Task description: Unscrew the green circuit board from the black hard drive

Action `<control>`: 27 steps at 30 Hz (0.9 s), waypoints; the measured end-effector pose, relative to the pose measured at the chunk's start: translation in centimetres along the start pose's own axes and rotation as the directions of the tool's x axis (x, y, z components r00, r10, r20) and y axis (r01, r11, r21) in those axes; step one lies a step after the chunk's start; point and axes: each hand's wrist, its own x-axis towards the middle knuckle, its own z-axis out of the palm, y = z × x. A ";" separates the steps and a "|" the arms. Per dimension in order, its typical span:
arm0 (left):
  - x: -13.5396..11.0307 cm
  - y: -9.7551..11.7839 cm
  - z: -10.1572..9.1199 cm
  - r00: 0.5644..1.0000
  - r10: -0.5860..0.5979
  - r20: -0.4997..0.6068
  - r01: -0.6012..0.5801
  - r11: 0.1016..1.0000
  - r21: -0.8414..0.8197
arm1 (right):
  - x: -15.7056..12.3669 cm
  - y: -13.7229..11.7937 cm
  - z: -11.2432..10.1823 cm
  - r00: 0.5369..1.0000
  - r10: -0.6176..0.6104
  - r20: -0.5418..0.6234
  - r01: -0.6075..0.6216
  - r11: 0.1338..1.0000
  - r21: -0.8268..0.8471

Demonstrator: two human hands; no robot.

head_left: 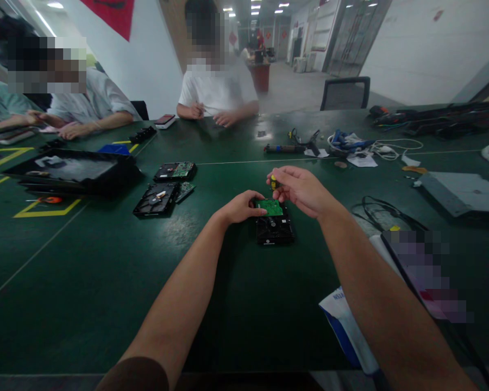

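A black hard drive (275, 232) lies on the table in front of me, its green circuit board (272, 207) facing up at the far end. My left hand (241, 207) grips the drive's left side, with the thumb at the edge of the board. Above the board's far right part, my right hand (303, 189) is closed around a short screwdriver with a yellow and black handle (274, 182). The screwdriver's tip is too small to make out, so I cannot tell whether it touches a screw.
Left of my hands lie two more hard drives (175, 171) and a loose circuit board (185, 191). A black tray (77, 168) stands farther left. Cables (350, 142), a metal case (464, 193) and a blue-white packet (346, 326) are on the right. Two people sit across the table (212, 293).
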 end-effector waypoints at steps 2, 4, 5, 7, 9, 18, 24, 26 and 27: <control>0.0 0.1 -0.1 1.000 -0.008 0.003 0.008 1.000 0.006 | 0.2 0.2 0.0 0.998 -0.031 -0.057 0.031 1.000 0.005; 0.0 0.2 -0.1 1.000 -0.017 0.004 0.017 1.000 0.022 | 0.5 0.5 -0.3 0.989 -0.070 -0.130 0.067 0.997 -0.028; 0.0 0.2 -0.2 1.000 -0.021 0.005 0.021 0.999 0.030 | 0.6 0.6 -0.4 0.983 -0.089 -0.158 0.081 0.995 -0.057; -0.1 0.2 -0.3 1.000 -0.025 0.007 0.025 0.999 0.046 | 0.9 0.8 -0.8 0.973 -0.124 -0.193 0.099 0.986 -0.132; -0.1 0.2 -0.3 1.000 -0.022 0.008 0.022 0.998 0.053 | 1.0 1.0 -1.1 0.961 -0.160 -0.227 0.110 0.970 -0.218; -0.1 0.5 -0.2 1.000 -0.021 0.002 0.020 0.999 0.050 | 1.1 0.9 -1.0 0.913 -0.179 -0.367 0.079 0.959 -0.272; 0.0 0.3 -0.2 1.000 -0.020 0.007 0.020 0.999 0.046 | 1.1 0.9 -1.1 0.958 -0.121 -0.261 0.075 0.981 -0.181; 0.0 0.3 -0.2 1.000 -0.013 0.008 0.013 0.999 0.040 | 0.9 0.8 -0.9 0.976 -0.108 -0.191 0.079 0.985 -0.154; 0.0 0.3 -0.2 1.000 -0.012 0.009 0.012 0.999 0.033 | 0.8 0.7 -0.7 0.982 -0.102 -0.157 0.080 0.987 -0.139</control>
